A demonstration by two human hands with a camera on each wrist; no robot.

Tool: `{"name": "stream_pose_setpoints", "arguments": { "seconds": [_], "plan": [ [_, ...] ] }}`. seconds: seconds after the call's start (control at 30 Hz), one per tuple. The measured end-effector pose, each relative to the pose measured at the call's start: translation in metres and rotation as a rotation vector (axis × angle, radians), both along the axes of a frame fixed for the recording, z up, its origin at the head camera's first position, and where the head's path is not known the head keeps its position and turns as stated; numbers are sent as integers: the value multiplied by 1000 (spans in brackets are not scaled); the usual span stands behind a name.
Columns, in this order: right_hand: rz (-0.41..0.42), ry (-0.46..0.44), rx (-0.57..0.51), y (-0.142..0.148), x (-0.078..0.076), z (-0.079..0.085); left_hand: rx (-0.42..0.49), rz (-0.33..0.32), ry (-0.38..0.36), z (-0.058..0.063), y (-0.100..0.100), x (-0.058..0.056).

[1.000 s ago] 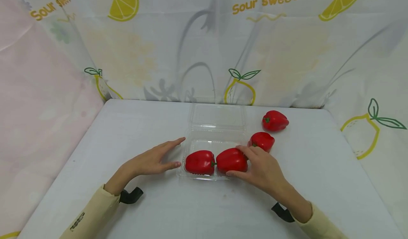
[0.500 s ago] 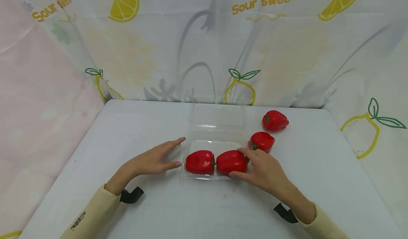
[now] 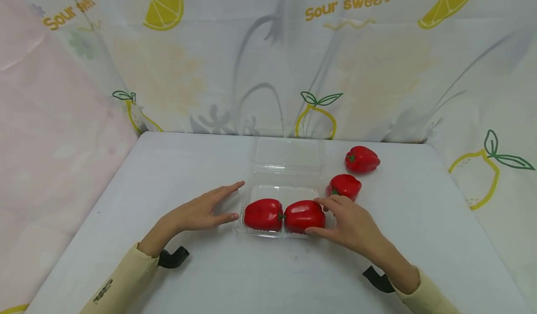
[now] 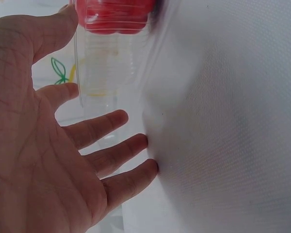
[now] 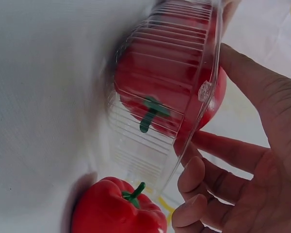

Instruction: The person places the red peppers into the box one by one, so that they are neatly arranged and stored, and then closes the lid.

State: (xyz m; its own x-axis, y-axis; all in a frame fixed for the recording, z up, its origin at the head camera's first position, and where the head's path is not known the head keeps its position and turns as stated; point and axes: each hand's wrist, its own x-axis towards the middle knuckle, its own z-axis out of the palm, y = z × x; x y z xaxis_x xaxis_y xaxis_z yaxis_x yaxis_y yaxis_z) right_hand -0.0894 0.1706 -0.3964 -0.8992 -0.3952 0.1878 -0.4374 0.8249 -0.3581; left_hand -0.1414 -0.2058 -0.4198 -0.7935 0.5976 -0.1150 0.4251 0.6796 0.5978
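Two red bell peppers lie end to end in the front half of a clear plastic clamshell box (image 3: 277,190), the left pepper (image 3: 263,215) and the right pepper (image 3: 305,216). My right hand (image 3: 350,221) is at the right pepper's outer end, thumb and index finger loosely spread over the rim. In the right wrist view the index fingertip reaches inside the wall beside this pepper (image 5: 155,73); whether it touches is unclear. My left hand (image 3: 199,211) stands by the box's left side, fingers spread, holding nothing. In the left wrist view its thumb (image 4: 58,29) is near the rim.
A third bell pepper (image 3: 344,186) lies just right of the box, close to my right fingers. Another bell pepper (image 3: 362,160) lies farther back. The box lid (image 3: 288,153) is folded back towards the fabric wall (image 3: 251,62). All stand on a white table (image 3: 189,165).
My right hand has drawn back slightly to the right, its fingertips loosening from the right pepper, which stays in the box. The left hand has hardly moved.
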Motion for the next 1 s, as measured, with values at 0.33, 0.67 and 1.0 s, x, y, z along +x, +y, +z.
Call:
{"name": "stream_pose_setpoints", "arguments": {
  "seconds": [0.33,0.67,1.0],
  "plan": [
    [-6,-1,-72,7,-2,5,3,-3,1,0,0,1],
    [-46,54,-147,24,-10,12,37,-20,17,0,0,2],
    [-90,165,-166,43,-18,10,33,-18,15,2,0,2]
  ]
}}
